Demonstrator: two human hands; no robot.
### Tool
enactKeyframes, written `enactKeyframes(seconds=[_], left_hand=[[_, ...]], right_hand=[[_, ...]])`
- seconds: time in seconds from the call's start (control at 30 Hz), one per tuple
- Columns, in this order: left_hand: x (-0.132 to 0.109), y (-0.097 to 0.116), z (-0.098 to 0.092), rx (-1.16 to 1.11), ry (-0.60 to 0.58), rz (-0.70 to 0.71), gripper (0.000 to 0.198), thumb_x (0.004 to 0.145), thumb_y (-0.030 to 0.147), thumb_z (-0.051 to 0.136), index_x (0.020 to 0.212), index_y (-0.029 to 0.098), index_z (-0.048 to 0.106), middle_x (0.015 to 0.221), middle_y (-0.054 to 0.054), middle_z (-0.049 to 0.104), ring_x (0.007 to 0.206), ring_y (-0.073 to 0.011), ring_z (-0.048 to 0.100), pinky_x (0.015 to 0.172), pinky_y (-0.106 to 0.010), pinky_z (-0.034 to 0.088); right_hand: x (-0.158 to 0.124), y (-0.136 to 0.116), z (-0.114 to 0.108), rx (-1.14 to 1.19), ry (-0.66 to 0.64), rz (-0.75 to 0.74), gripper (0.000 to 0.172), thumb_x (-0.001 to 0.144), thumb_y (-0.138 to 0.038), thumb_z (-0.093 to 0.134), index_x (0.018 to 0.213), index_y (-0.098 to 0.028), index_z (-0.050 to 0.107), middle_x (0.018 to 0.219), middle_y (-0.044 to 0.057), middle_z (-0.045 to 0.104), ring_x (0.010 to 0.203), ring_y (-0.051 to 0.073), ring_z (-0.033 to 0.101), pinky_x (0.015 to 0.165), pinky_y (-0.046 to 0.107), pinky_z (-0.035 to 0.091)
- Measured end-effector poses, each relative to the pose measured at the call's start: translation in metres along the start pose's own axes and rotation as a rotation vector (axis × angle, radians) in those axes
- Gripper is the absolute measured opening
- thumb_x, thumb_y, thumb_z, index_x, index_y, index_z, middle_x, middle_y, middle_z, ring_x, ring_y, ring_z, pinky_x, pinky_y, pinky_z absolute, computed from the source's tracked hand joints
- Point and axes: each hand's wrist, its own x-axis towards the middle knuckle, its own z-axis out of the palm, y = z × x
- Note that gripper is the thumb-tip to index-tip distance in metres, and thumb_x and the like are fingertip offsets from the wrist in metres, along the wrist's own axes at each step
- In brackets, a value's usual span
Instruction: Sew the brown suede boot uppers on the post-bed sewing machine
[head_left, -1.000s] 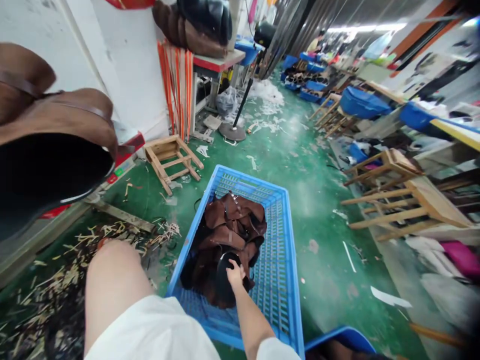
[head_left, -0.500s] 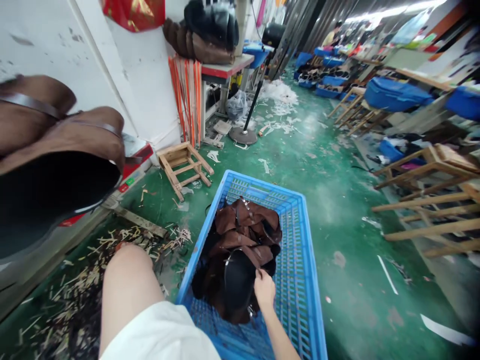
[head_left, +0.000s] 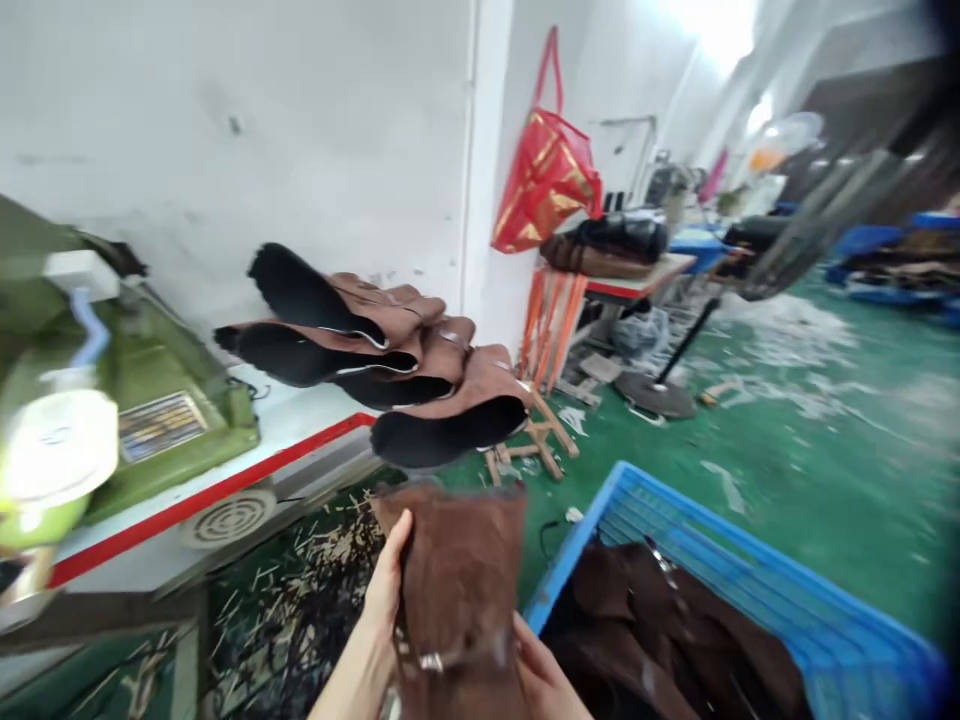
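Note:
Both my hands hold up a brown suede boot shaft (head_left: 461, 580) with a metal buckle near its lower end. My left hand (head_left: 388, 585) grips its left edge, fingers pressed along the leather. My right hand (head_left: 541, 675) holds it from below on the right. To the right is a blue plastic crate (head_left: 720, 560) holding more brown leather pieces (head_left: 660, 640). A stack of brown boot shafts with black lining (head_left: 390, 355) lies on the white table ahead.
A green machine (head_left: 112, 390) stands on the red-edged table (head_left: 225, 470) at left. Trimmings litter the green floor (head_left: 825, 430) beside the table. A red bag (head_left: 547, 175) hangs on the wall; a fan stand (head_left: 660, 390) and a wooden stool (head_left: 532, 445) stand beyond.
My right hand has lifted a brown boot shaft out of the crate. My left hand has come into view and gripped it. The view has swung up and left toward the table.

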Motion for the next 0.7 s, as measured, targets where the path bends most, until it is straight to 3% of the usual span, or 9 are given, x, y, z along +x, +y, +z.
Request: enactKeyframes(seconds=[0.07,0.17,0.2,0.27,0.3,0.37,0.47,0.57,0.7], left_hand=[[-0.019,0.023,-0.017,0.060,0.045,0.111,0.063,0.064,0.046,0.093,0.116,0.018,0.071,0.104,-0.011,0.081,0.101,-0.0314,0.074,0.096,-0.042,0.054],[-0.054,0.043,-0.042,0.169,0.043,0.287,0.056,0.051,0.022,0.098,0.101,0.017,0.073,0.099,-0.009,0.081,0.101,-0.0302,0.072,0.097,-0.036,0.051],[-0.064,0.046,-0.049,0.228,0.032,0.345,0.054,0.052,0.020,0.096,0.100,0.017,0.072,0.101,-0.009,0.080,0.104,-0.0310,0.071,0.098,-0.036,0.051],[-0.082,0.053,-0.060,0.350,0.050,0.449,0.054,0.057,0.022,0.091,0.106,0.016,0.070,0.103,-0.009,0.078,0.105,-0.0318,0.070,0.095,-0.036,0.052],[-0.091,0.058,-0.066,0.413,0.109,0.498,0.054,0.059,0.023,0.089,0.108,0.017,0.068,0.101,-0.008,0.077,0.101,-0.0304,0.070,0.091,-0.035,0.053],[-0.110,0.071,-0.079,0.500,0.271,0.577,0.047,0.064,0.030,0.088,0.105,0.018,0.068,0.094,-0.005,0.075,0.093,-0.0272,0.069,0.083,-0.031,0.053],[-0.144,0.098,-0.101,0.597,0.401,0.609,0.033,0.082,0.049,0.076,0.092,0.018,0.073,0.086,-0.004,0.073,0.086,-0.0249,0.066,0.077,-0.027,0.053],[-0.175,0.122,-0.116,0.713,0.438,0.578,0.040,0.093,0.056,0.062,0.086,0.019,0.075,0.080,-0.003,0.069,0.079,-0.0226,0.061,0.071,-0.025,0.050],[-0.193,0.140,-0.120,0.787,0.489,0.589,0.046,0.095,0.055,0.057,0.071,0.017,0.067,0.073,-0.001,0.061,0.072,-0.0195,0.053,0.067,-0.024,0.044]], right_hand=[[0.018,-0.015,0.010,-0.101,0.130,-0.101,0.066,0.065,-0.074,0.079,0.112,-0.028,0.074,0.100,0.012,0.077,0.090,0.035,0.075,0.080,0.052,0.059],[0.026,-0.077,0.048,-0.317,0.292,-0.477,0.058,0.092,-0.063,0.059,0.138,-0.029,0.057,0.144,0.013,0.060,0.134,0.035,0.056,0.114,0.055,0.043],[0.025,-0.098,0.071,-0.399,0.200,-0.563,0.056,0.096,-0.056,0.057,0.145,-0.029,0.052,0.152,0.013,0.053,0.142,0.033,0.048,0.119,0.053,0.037],[0.021,-0.131,0.125,-0.633,-0.221,-0.637,0.055,0.091,-0.051,0.068,0.141,-0.029,0.058,0.149,0.011,0.056,0.145,0.034,0.043,0.123,0.051,0.031],[0.019,-0.141,0.154,-0.751,-0.445,-0.614,0.047,0.087,-0.048,0.075,0.129,-0.030,0.066,0.142,0.009,0.061,0.141,0.035,0.046,0.123,0.050,0.029],[0.017,-0.148,0.205,-0.913,-0.663,-0.530,0.013,0.089,-0.038,0.074,0.095,-0.026,0.072,0.113,0.005,0.073,0.118,0.030,0.060,0.115,0.046,0.037],[0.021,-0.146,0.255,-0.986,-0.688,-0.428,0.031,0.092,-0.035,0.069,0.068,-0.021,0.055,0.080,0.000,0.064,0.085,0.021,0.058,0.086,0.034,0.045],[0.029,-0.150,0.278,-0.912,-0.712,-0.364,0.044,0.086,-0.038,0.071,0.060,-0.020,0.040,0.065,-0.003,0.049,0.070,0.016,0.045,0.064,0.028,0.035],[0.036,-0.165,0.295,-0.817,-0.763,-0.332,0.032,0.087,-0.044,0.065,0.067,-0.020,0.058,0.069,-0.001,0.054,0.069,0.016,0.047,0.061,0.028,0.035]])
